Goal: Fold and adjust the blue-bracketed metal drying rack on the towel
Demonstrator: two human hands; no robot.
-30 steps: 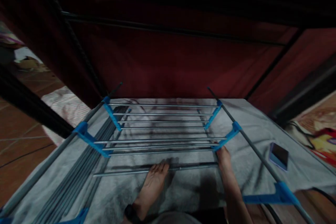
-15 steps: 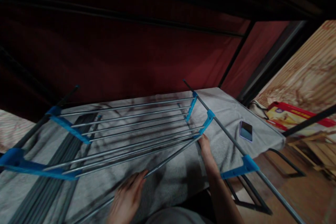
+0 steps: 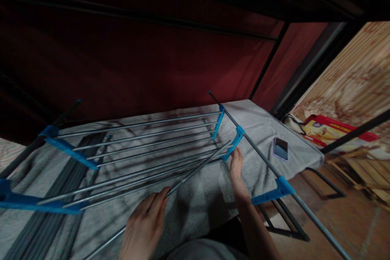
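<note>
My left hand (image 3: 146, 219) is closed around a loose grey metal tube (image 3: 198, 168), which slants across the front of a rack of parallel tubes (image 3: 146, 144) with blue plastic brackets. The loose tube's far end lies over the rack's front tubes close to the right middle bracket (image 3: 234, 144). At the lower end of that bracket, my right hand (image 3: 236, 166) has its fingers curled on the blue plastic, partly hidden behind it. A lower right bracket (image 3: 272, 192) sits on the long side pole (image 3: 262, 154), with no cross tubes in it.
Several dark tubes (image 3: 39, 215) lie bundled under the rack's left side on the grey cloth (image 3: 204, 207). Farther right are a phone (image 3: 280, 148), a red and yellow box (image 3: 332, 128) and wooden slats (image 3: 362, 166). Dark red fabric (image 3: 152, 65) hangs behind.
The loose tube's far end has left my right fingers and swung up over the rack's front tubes. My right hand has shifted slightly up onto the bracket. The view has turned a little.
</note>
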